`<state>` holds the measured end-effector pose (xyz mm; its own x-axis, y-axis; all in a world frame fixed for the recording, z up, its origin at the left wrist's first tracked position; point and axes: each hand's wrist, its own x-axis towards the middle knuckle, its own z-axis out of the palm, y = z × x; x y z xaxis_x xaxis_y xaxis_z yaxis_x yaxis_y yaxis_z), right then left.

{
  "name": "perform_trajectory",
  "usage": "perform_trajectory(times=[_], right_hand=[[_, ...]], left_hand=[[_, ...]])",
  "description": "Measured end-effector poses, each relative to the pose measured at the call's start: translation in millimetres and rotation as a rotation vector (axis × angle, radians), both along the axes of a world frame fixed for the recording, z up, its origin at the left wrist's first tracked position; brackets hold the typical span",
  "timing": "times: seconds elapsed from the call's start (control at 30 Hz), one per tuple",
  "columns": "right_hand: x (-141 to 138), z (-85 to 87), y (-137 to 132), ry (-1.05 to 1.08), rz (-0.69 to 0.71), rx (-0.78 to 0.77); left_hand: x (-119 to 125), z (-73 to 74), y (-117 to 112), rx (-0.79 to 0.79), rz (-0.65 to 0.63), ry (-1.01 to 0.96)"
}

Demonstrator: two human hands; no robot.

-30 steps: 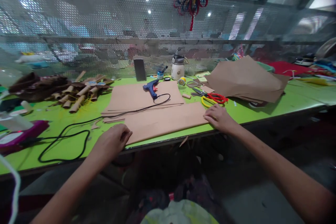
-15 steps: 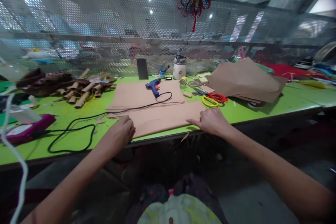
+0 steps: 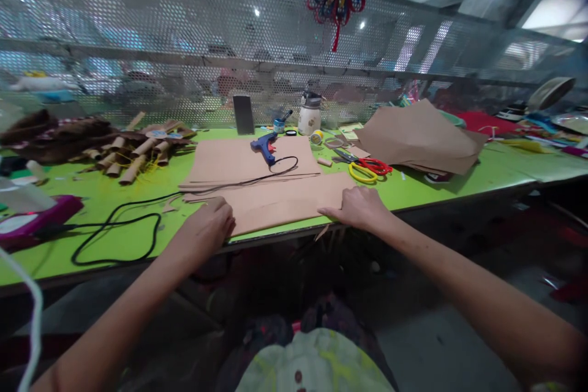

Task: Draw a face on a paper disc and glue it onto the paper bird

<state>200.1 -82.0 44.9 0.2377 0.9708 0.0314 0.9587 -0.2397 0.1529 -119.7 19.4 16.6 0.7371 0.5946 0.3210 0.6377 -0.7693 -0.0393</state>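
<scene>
A folded sheet of brown paper lies along the front edge of the green table. My left hand is closed at its left end, the fingertips hidden from view. At the right end my right hand is curled on the paper, its thumb stretched along the near folded edge. Just behind lies a stack of brown paper, with a blue glue gun resting on it. The gun's black cord runs left across the paper.
Yellow-handled scissors and red-handled scissors lie to the right, before large brown sheets. Rolled paper tubes and a purple power strip are on the left. A bottle and a dark phone-like slab stand behind.
The camera view has shifted slightly, so the scene sits a little further left and higher. Both hands keep nearly the same places on the folded paper.
</scene>
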Motion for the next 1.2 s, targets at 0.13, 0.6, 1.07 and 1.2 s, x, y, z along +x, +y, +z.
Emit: perform_trajectory(times=[0.13, 0.6, 1.07, 1.2], right_hand=[[-0.5, 1.6, 0.9, 0.014, 0.0, -0.022], [-2.4, 6.9, 5.3, 0.026, 0.013, -0.087], [-0.8, -5.8, -5.3, -0.019, 0.04, 0.082], [13.3, -13.8, -10.6, -0.025, 0.024, 0.152]], left_hand=[[1.0, 1.5, -1.7, 0.003, 0.02, 0.02], [35.6, 34.0, -47.7, 0.126, 0.001, -0.028], [118.8, -30.3, -97.9, 0.025, -0.107, -0.111], [116.2, -34.5, -98.0, 0.034, -0.1, -0.129]])
